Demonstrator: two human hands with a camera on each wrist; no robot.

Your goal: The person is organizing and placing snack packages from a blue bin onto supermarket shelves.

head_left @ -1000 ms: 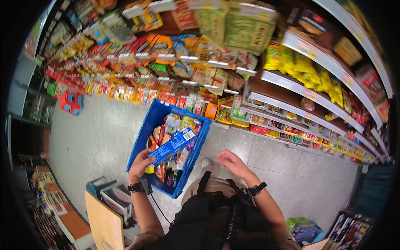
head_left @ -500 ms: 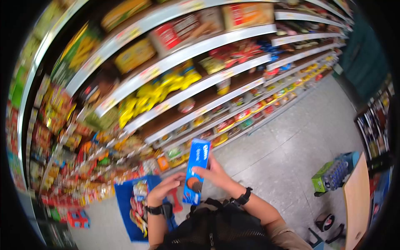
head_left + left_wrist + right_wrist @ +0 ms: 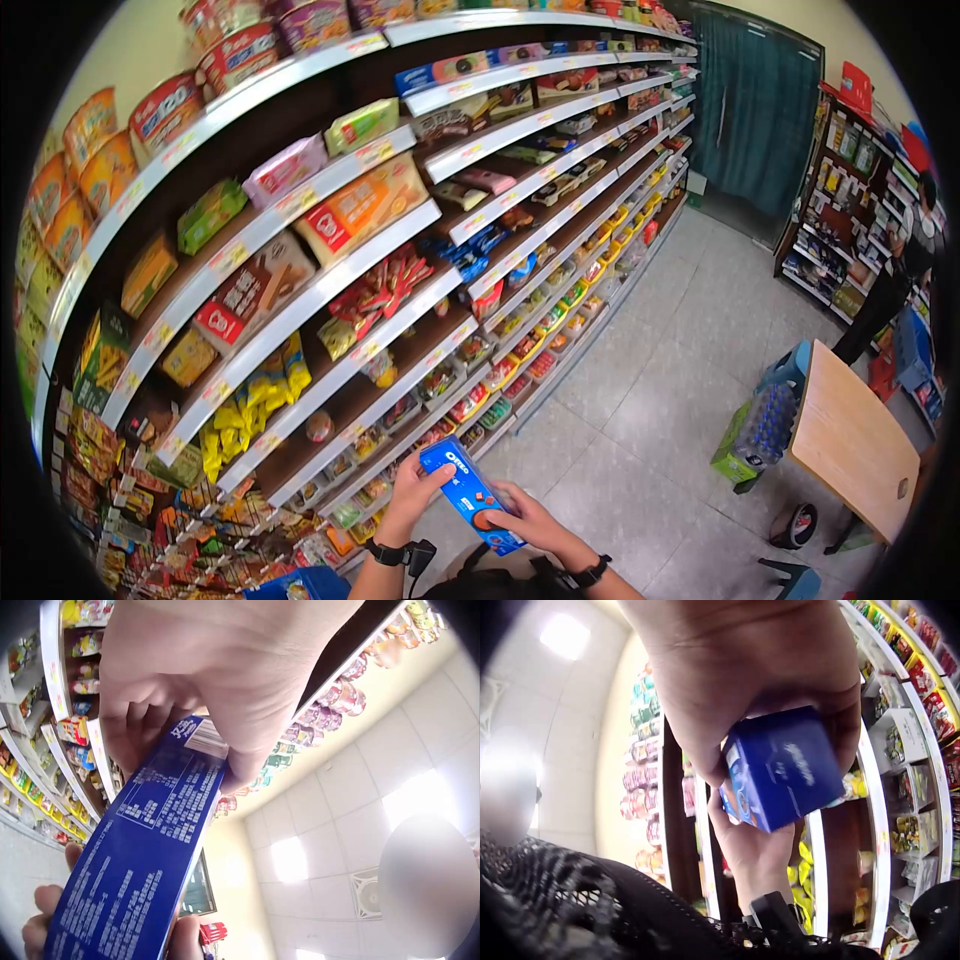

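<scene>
A blue Oreo cookie box (image 3: 468,492) is held between both hands, low in the head view, its printed front facing up. My left hand (image 3: 407,497) grips the upper left end, thumb lying over the front. On the lower right end my right hand (image 3: 540,528) has its thumb on the front and fingers round the side. The left wrist view shows the box's back (image 3: 139,832), with white print and a barcode beside the left hand (image 3: 210,667). In the right wrist view the box's end (image 3: 787,769) points at the camera under the right hand (image 3: 757,667).
Long snack shelves (image 3: 330,255) curve along the left, with boxed cookies and bagged goods. At the bottom left shows a blue crate (image 3: 305,583). A wooden table (image 3: 860,440) stands right, beside a pack of bottles (image 3: 765,425). A person (image 3: 900,265) stands at the far right.
The cookie box went from the left hand over the crate to the right hand, and now both hands hold it. The view has swung right along the shelves, leaving the crate at the bottom edge.
</scene>
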